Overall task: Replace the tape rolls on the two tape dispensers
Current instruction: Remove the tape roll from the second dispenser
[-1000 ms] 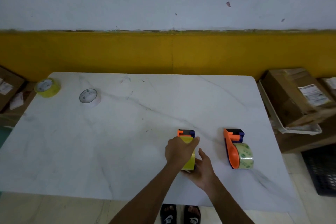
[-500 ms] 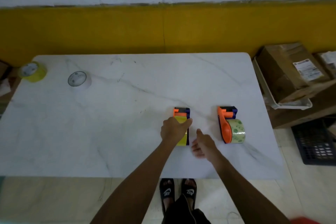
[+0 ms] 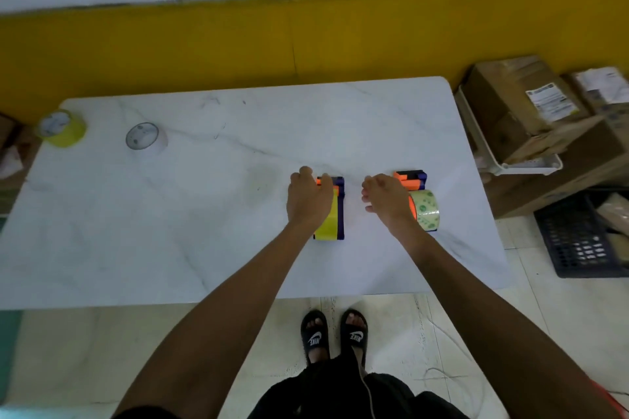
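Bare white worktop [image 3: 204, 214] spans frame centre; left hand [image 3: 308, 201] grips the yellow-roll dispenser [image 3: 332, 214]; right hand [image 3: 386, 202] hangs loosely curled beside the clear-roll dispenser [image 3: 420, 204].

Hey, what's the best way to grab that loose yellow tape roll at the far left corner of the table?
The yellow tape roll lies flat with its core facing up, near the table's far left corner. Probably come from above with the left hand, thumb and fingers across the outer rim on opposite sides. The white roll sits apart to its right, leaving room.

Yellow tape roll [image 3: 327, 219], orange-blue dispensers [image 3: 410, 179], white marbled table [image 3: 204, 214], possibly green-printed clear roll [image 3: 426, 210].
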`<action>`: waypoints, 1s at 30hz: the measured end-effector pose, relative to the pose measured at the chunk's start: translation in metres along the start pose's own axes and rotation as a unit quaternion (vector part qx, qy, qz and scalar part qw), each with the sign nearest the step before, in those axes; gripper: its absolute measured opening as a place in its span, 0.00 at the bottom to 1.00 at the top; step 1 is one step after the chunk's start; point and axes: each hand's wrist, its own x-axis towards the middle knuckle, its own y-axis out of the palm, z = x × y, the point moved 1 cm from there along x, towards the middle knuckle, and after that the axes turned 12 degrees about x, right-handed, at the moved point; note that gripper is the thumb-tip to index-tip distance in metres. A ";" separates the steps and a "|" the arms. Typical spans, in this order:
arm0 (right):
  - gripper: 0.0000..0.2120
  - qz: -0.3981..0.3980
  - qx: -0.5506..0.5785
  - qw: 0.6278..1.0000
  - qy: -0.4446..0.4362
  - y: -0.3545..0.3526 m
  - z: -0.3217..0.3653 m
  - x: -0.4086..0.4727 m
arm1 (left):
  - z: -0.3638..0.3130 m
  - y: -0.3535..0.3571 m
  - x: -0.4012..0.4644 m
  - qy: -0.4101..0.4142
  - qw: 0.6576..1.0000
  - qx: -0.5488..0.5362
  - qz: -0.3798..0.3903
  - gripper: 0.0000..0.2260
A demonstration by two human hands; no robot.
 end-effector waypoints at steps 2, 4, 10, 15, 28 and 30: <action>0.11 0.000 0.003 0.999 -0.037 -0.009 0.020 -0.006 | -0.014 -0.012 0.003 0.036 0.999 -0.023 -0.006 0.18; 0.13 -0.004 -0.004 0.997 -0.074 -0.019 0.045 -0.011 | -0.033 -0.026 0.006 0.069 0.997 -0.034 -0.016 0.15; 0.18 -0.002 -0.062 0.979 -0.193 -0.040 0.133 -0.030 | -0.105 -0.083 0.009 0.159 0.986 -0.029 -0.042 0.12; 0.19 0.013 -0.119 0.960 -0.253 -0.053 0.184 -0.053 | -0.146 -0.125 -0.001 0.205 0.977 -0.005 -0.050 0.12; 0.26 0.028 -0.154 0.953 -0.258 -0.080 0.192 -0.075 | -0.171 -0.134 -0.018 0.226 0.972 0.061 0.023 0.23; 0.26 0.022 -0.151 0.958 -0.243 -0.087 0.187 -0.073 | -0.171 -0.124 -0.017 0.230 0.971 0.064 0.033 0.23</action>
